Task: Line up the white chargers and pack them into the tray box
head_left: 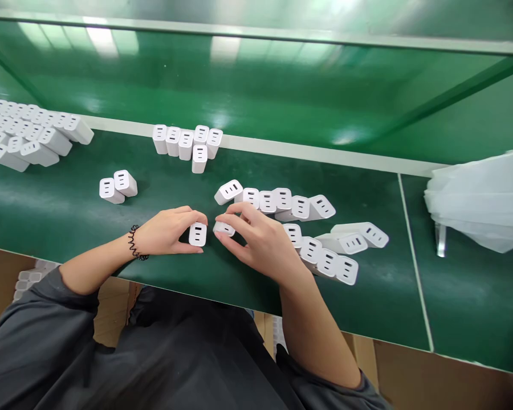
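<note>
My left hand is closed round a small white charger block with three slots on its face, held upright on the green table. My right hand pinches a second white charger block lying just to the right of the first, the two almost touching. A black coil band sits on my left wrist. Behind and right of my right hand lie several more white charger blocks in loose rows.
A pair of chargers lies at the left, a standing group at the back centre, a large pile at the far left. A stack of white bags rests at the right. Cardboard boxes sit below the table edge.
</note>
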